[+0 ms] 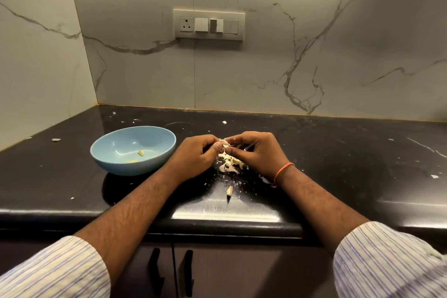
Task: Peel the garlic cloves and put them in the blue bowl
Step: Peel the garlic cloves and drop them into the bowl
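- Black tabletop (314,152) sits under a marble wall.
- Left hand (197,156) and right hand (256,152) both pinch one garlic clove (224,143), fingers curled tight, just above a pile of cloves (231,163).
- Blue bowl (133,150) sits left of the hands, with a peeled piece (141,152) inside.

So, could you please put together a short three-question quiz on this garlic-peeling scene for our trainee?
1. True or false: the blue bowl already holds a peeled clove.
2. What do the left hand and right hand pinch together?
A. a knife
B. a garlic clove
C. a spoon
3. Fill in: the pile of cloves and skins lies on the black ____, below the hands.

Key:
1. True
2. B
3. Counter
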`<state>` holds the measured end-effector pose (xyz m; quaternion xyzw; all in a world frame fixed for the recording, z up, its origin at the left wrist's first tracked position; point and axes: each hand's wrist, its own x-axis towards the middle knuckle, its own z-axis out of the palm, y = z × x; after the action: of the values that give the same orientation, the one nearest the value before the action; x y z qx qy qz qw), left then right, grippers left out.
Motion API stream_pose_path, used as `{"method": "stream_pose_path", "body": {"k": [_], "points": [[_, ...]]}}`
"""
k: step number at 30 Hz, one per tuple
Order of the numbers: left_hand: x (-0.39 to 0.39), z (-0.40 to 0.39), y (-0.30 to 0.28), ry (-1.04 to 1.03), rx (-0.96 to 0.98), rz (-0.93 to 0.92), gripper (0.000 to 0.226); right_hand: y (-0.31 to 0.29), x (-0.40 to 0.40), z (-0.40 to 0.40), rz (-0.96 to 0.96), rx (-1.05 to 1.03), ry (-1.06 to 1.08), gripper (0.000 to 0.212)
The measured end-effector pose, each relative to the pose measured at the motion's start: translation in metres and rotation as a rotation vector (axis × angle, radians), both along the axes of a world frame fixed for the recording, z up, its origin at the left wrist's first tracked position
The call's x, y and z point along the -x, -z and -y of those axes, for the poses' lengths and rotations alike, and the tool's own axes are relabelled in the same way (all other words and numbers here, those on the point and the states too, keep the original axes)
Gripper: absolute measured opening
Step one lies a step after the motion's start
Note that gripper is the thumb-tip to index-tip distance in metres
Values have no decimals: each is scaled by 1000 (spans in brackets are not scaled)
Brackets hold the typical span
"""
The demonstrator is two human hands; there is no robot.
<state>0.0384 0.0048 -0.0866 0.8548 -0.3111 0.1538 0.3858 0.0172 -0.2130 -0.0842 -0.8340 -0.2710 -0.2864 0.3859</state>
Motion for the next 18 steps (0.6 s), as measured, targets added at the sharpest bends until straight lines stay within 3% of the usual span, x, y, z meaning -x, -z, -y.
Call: {"method": "stream_pose_path", "body": {"k": [11,18], "points": [[4,1,0,46,16,-136,33,1,1,-6,83,111,51,12],[10,3,-3,22,-48,-87,39,1,2,-10,-38,47,39,13]]}}
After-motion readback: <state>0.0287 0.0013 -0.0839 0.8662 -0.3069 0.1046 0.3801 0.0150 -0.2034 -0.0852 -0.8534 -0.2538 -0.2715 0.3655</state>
